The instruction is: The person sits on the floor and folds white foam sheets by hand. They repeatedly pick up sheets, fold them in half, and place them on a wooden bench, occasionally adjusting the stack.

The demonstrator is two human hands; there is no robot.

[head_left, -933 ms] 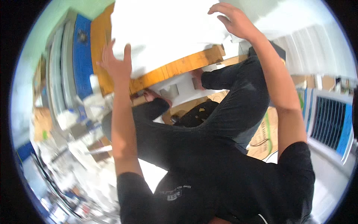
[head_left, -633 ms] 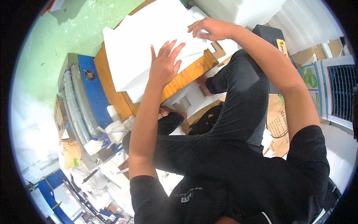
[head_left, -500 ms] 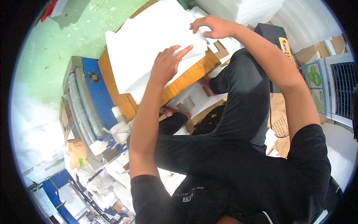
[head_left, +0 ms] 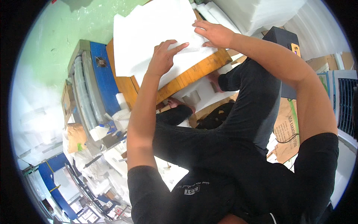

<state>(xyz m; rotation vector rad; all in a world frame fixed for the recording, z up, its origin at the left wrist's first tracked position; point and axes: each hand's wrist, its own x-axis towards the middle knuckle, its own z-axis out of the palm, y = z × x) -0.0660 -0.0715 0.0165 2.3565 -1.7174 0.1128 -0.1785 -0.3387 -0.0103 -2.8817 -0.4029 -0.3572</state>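
Note:
A stack of white foam sheets (head_left: 149, 33) lies on a low wooden table (head_left: 194, 72) in front of me. My left hand (head_left: 164, 56) rests flat on the near part of the top sheet, fingers pointing right. My right hand (head_left: 214, 33) presses on the same sheet at its right edge, fingers spread toward the left. The two hands are close together, almost touching at the fingertips. Neither hand visibly grips anything. I sit with my legs in black trousers (head_left: 223, 123) under and beside the table.
A blue machine (head_left: 99, 82) with grey hoses stands left of the table on a green floor (head_left: 56, 41). White foam blocks (head_left: 201, 95) lie under the table. More foam is stacked at top right (head_left: 257, 11). Cardboard (head_left: 285, 130) and a fan grille (head_left: 346, 104) are on the right.
My view has dropped and the table now sits nearer the middle. My left hand slid rightward across the sheet toward my right hand, which stayed at the sheet's right edge.

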